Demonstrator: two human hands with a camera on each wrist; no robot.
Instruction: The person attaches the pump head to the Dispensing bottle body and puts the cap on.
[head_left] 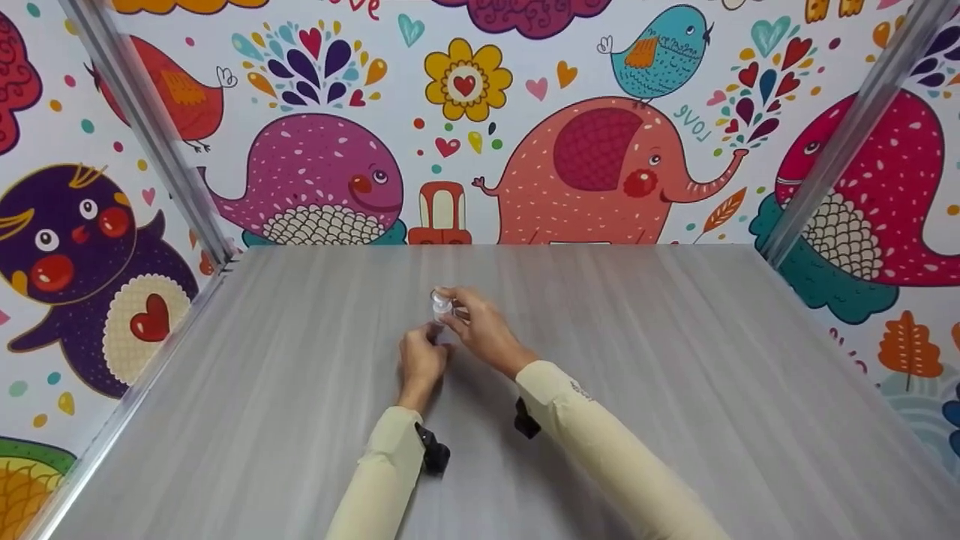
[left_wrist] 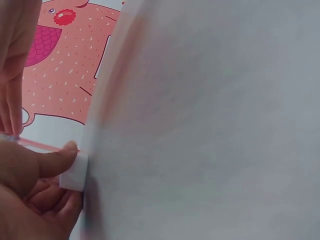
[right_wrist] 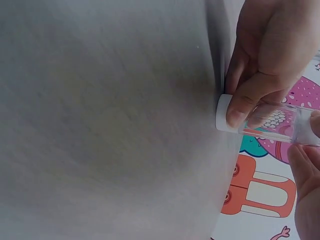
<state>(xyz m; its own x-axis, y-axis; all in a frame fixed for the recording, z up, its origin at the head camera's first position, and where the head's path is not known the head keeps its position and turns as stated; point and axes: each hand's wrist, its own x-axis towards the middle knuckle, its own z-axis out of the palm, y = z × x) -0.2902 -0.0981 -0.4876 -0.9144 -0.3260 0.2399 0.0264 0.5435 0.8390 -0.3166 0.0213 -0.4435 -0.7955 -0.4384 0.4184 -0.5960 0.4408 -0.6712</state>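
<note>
A small clear cylindrical container [head_left: 442, 306] with a white end stands upright on the table, in front of both hands in the head view. My left hand [head_left: 421, 361] grips its lower part; in the right wrist view thumb and fingers pinch it just beside the white end [right_wrist: 223, 114], which meets the tabletop. At the upper part, my right hand [head_left: 486, 328] holds the container between thumb and fingers. The right wrist view shows the see-through wall [right_wrist: 277, 125] between the two hands. Fingers hide part of the container in every view.
The grey wood-grain table [head_left: 300, 330] spreads around both hands. Behind it stands a wall [head_left: 465, 142] printed with cartoon animals, and metal posts [head_left: 150, 127] rise at the back corners. A black wrist camera [head_left: 433, 450] sits on the left sleeve.
</note>
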